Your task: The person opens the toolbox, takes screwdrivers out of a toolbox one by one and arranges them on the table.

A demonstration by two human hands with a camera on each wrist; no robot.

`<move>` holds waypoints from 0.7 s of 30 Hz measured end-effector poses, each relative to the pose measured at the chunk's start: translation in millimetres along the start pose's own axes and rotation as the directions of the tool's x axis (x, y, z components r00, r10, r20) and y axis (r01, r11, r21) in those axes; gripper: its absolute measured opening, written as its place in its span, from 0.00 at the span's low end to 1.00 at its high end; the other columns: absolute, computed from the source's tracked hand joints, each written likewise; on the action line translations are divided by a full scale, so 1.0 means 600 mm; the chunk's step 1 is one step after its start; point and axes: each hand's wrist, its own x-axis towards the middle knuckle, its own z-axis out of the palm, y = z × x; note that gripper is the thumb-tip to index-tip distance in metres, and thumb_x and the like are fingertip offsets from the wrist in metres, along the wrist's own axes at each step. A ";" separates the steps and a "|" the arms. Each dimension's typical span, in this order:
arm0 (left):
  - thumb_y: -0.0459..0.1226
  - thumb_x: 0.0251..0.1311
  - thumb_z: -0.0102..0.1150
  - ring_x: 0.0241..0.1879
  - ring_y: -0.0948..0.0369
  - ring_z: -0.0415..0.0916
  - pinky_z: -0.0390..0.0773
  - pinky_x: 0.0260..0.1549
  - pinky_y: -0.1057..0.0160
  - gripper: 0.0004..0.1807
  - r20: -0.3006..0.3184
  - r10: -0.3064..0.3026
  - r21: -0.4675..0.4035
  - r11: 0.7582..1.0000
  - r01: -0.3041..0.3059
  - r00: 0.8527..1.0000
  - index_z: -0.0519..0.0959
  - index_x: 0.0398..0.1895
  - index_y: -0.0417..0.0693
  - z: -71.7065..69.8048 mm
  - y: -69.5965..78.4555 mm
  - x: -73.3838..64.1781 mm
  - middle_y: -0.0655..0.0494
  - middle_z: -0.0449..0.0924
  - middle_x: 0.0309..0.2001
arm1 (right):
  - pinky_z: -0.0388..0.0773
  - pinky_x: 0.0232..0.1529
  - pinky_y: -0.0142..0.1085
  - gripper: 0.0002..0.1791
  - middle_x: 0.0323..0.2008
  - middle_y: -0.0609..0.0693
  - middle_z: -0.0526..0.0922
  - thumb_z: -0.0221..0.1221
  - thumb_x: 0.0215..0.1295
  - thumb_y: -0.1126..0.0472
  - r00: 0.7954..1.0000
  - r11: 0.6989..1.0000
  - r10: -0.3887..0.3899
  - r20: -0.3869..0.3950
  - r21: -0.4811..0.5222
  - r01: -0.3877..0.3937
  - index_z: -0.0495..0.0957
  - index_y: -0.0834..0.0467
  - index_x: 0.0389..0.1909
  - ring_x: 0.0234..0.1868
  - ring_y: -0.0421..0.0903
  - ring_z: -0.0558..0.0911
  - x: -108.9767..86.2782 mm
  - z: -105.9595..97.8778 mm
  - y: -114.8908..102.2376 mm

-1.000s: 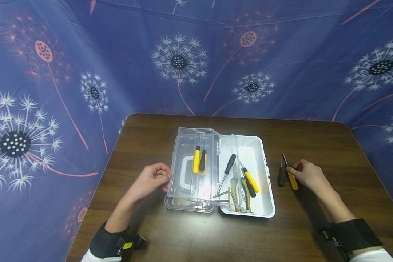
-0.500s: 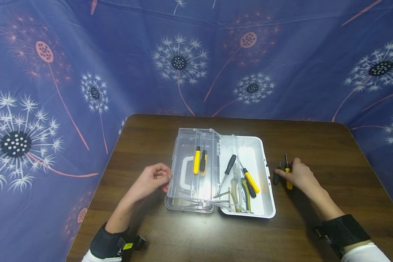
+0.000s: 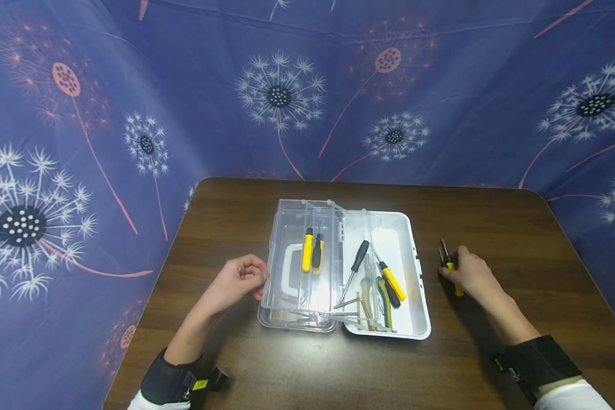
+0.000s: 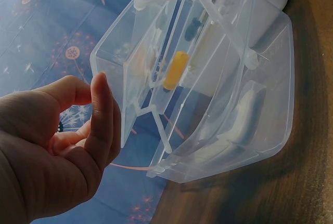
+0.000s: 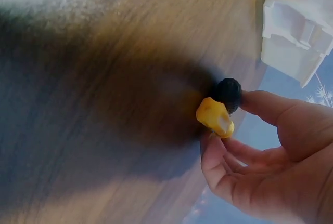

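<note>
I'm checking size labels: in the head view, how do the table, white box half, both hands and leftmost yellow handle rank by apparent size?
1. Table
2. White box half
3. Left hand and right hand: too alike to rank
4. Leftmost yellow handle

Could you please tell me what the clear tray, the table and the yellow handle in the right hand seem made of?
Clear tray: likely glossy plastic, see-through with highlights.
Table: wood or wood-look laminate, satiny; brown grain, soft glare.
Yellow handle: probably smooth plastic; pale highlight.
</note>
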 end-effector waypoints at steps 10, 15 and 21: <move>0.27 0.60 0.53 0.21 0.61 0.77 0.85 0.23 0.61 0.09 -0.016 -0.005 0.012 1.000 0.005 1.000 0.73 0.42 0.28 -0.006 0.005 -0.003 0.49 0.76 0.25 | 0.80 0.32 0.57 0.24 0.38 0.72 0.78 0.61 0.62 0.59 0.931 0.971 -0.238 -0.276 -0.089 0.221 0.71 0.75 0.51 0.35 0.62 0.78 -0.024 -0.049 -0.107; 0.26 0.60 0.53 0.21 0.62 0.76 0.84 0.22 0.62 0.09 -0.033 -0.004 -0.011 1.000 0.004 0.999 0.72 0.41 0.27 -0.006 0.006 -0.008 0.50 0.76 0.25 | 0.83 0.31 0.48 0.15 0.35 0.62 0.84 0.61 0.61 0.64 0.880 0.912 -0.406 -0.246 -0.046 0.408 0.78 0.66 0.47 0.33 0.53 0.80 -0.036 -0.072 -0.220; 0.26 0.60 0.52 0.20 0.61 0.76 0.85 0.24 0.55 0.09 -0.024 -0.003 -0.004 1.000 0.003 1.000 0.73 0.41 0.27 0.003 0.004 -0.006 0.52 0.75 0.23 | 0.81 0.31 0.40 0.10 0.31 0.51 0.86 0.61 0.61 0.63 0.797 0.802 -0.592 -0.118 0.011 0.598 0.83 0.60 0.43 0.30 0.45 0.79 -0.053 -0.067 -0.332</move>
